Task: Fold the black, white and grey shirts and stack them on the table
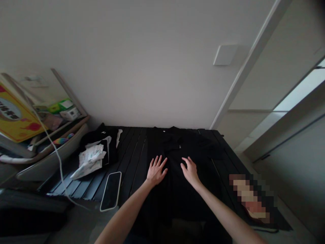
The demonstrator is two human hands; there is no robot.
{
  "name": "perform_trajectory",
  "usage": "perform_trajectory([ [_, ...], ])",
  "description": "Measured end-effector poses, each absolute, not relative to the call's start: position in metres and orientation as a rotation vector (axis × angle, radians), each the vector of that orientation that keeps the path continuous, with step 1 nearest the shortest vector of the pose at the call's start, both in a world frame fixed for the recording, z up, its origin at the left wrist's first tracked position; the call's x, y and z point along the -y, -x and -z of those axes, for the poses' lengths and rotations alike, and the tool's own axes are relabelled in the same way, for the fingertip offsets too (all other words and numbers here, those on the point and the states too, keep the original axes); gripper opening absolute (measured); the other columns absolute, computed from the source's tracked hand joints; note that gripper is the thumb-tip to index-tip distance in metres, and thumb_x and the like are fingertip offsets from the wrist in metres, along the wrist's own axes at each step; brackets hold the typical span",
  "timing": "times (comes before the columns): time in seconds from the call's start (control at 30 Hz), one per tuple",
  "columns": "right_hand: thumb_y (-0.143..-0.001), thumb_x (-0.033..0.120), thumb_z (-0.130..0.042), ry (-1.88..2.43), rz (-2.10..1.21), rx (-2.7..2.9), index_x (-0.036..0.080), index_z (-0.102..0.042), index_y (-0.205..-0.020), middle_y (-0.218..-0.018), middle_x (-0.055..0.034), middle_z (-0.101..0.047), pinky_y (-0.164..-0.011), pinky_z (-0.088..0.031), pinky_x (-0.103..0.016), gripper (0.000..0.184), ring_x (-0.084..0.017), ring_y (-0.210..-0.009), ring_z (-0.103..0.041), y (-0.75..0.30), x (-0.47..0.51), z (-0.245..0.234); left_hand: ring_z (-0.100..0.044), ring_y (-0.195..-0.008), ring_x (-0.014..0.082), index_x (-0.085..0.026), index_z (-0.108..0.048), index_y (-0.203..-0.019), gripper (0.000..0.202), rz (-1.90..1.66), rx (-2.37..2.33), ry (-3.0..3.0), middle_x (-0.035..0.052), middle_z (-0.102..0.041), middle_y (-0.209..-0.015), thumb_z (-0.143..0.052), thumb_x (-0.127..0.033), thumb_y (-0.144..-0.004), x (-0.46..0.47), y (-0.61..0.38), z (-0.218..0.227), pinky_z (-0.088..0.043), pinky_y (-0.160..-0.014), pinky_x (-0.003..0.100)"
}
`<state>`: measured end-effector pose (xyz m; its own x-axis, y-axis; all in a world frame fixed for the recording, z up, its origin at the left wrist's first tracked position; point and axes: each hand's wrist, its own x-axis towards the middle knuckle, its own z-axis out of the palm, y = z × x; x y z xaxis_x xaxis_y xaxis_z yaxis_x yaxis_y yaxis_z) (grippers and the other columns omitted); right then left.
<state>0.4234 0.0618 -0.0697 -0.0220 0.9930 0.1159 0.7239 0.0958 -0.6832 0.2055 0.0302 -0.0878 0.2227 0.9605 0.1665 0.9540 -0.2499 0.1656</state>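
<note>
A black garment (175, 176) lies spread flat on a dark slatted platform (132, 159), its collar toward the wall. My left hand (156, 171) rests palm down on the garment's left part, fingers spread and nothing in them. My right hand (190, 171) sits on the garment's middle, fingers slightly curled and holding nothing. Left of the garment, a smartphone in a pale case (111, 190) lies face up on the slats. A white printed cloth (90, 162) lies on a crumpled black cloth (100, 142) farther left.
A white cable (59, 166) runs down from a cluttered shelf unit (50, 135) with a yellow printed board at the left. A blurred patch (250, 200) covers something at the platform's right edge. A wall stands behind, with a door frame at the right.
</note>
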Motion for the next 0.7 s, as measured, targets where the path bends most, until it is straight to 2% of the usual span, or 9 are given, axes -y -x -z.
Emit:
perform_trajectory([
  [0.1,-0.088,0.038,-0.045,2.047,-0.49,1.639,0.024,-0.044,-0.139,-0.154,-0.0192,-0.02,-0.102,-0.031,-0.054,0.053,-0.039,-0.136,-0.028,-0.442,-0.084,0.078,-0.019,-0.143,0.0262,-0.038,-0.018,-0.148,0.059,-0.372,-1.896,-2.421,-0.0004,-0.022,-0.156,-0.037,-0.049,-0.094,-0.03,-0.206,0.087,-0.018,-0.114,0.05],
  [0.17,-0.089,0.04,-0.046,2.203,-0.447,1.522,0.028,-0.033,-0.145,-0.157,-0.0203,-0.007,-0.101,-0.028,-0.056,0.059,-0.041,-0.138,-0.023,-0.453,-0.097,0.081,-0.018,-0.143,0.0261,-0.038,-0.02,-0.148,0.058,-0.38,-1.898,-2.414,-0.0004,-0.023,-0.156,-0.038,-0.049,-0.094,-0.029,-0.206,0.087,-0.018,-0.115,0.05],
  [0.23,-0.09,0.042,-0.044,2.302,-0.407,1.427,0.031,-0.027,-0.147,-0.157,-0.0207,-0.001,-0.101,-0.024,-0.06,0.061,-0.043,-0.139,-0.016,-0.464,-0.114,0.083,-0.018,-0.144,0.0263,-0.038,-0.02,-0.148,0.059,-0.389,-1.902,-2.414,-0.0004,-0.022,-0.157,-0.039,-0.048,-0.093,-0.029,-0.206,0.086,-0.018,-0.115,0.05],
  [0.33,-0.091,0.045,-0.04,2.42,-0.383,1.297,0.035,-0.027,-0.146,-0.156,-0.0209,0.002,-0.099,-0.016,-0.068,0.058,-0.046,-0.14,-0.005,-0.485,-0.143,0.085,-0.018,-0.143,0.0268,-0.039,-0.018,-0.148,0.06,-0.394,-1.9,-2.422,-0.0002,-0.02,-0.157,-0.04,-0.048,-0.093,-0.028,-0.206,0.086,-0.018,-0.114,0.051],
  [0.43,-0.09,0.049,-0.038,2.513,-0.477,1.191,0.031,-0.037,-0.143,-0.156,-0.0222,0.0,-0.098,-0.012,-0.071,0.056,-0.05,-0.139,-0.002,-0.509,-0.167,0.085,-0.019,-0.143,0.0271,-0.039,-0.017,-0.148,0.06,-0.384,-1.892,-2.422,0.0004,-0.02,-0.157,-0.04,-0.048,-0.093,-0.028,-0.207,0.084,-0.018,-0.114,0.051],
  [0.53,-0.085,0.048,-0.046,2.508,-0.561,1.235,0.029,-0.05,-0.134,-0.156,-0.0184,-0.012,-0.098,-0.013,-0.071,0.053,-0.049,-0.138,-0.007,-0.53,-0.182,0.084,-0.018,-0.143,0.0278,-0.039,-0.018,-0.148,0.061,-0.38,-1.892,-2.411,0.0008,-0.018,-0.157,-0.041,-0.049,-0.092,-0.028,-0.208,0.083,-0.019,-0.114,0.052],
  [0.63,-0.08,0.043,-0.052,2.457,-0.594,1.324,0.03,-0.056,-0.129,-0.152,-0.0116,-0.027,-0.1,-0.022,-0.066,0.05,-0.046,-0.137,-0.017,-0.541,-0.189,0.08,-0.018,-0.143,0.0278,-0.039,-0.018,-0.148,0.062,-0.383,-1.898,-2.401,0.0006,-0.019,-0.157,-0.042,-0.048,-0.092,-0.028,-0.208,0.083,-0.018,-0.114,0.052],
  [0.7,-0.079,0.041,-0.051,2.429,-0.612,1.354,0.027,-0.058,-0.126,-0.148,-0.0116,-0.034,-0.098,-0.03,-0.061,0.05,-0.044,-0.133,-0.027,-0.543,-0.191,0.075,-0.018,-0.143,0.0278,-0.039,-0.018,-0.148,0.062,-0.384,-1.9,-2.398,0.0002,-0.019,-0.157,-0.042,-0.047,-0.092,-0.028,-0.208,0.083,-0.018,-0.114,0.052],
])
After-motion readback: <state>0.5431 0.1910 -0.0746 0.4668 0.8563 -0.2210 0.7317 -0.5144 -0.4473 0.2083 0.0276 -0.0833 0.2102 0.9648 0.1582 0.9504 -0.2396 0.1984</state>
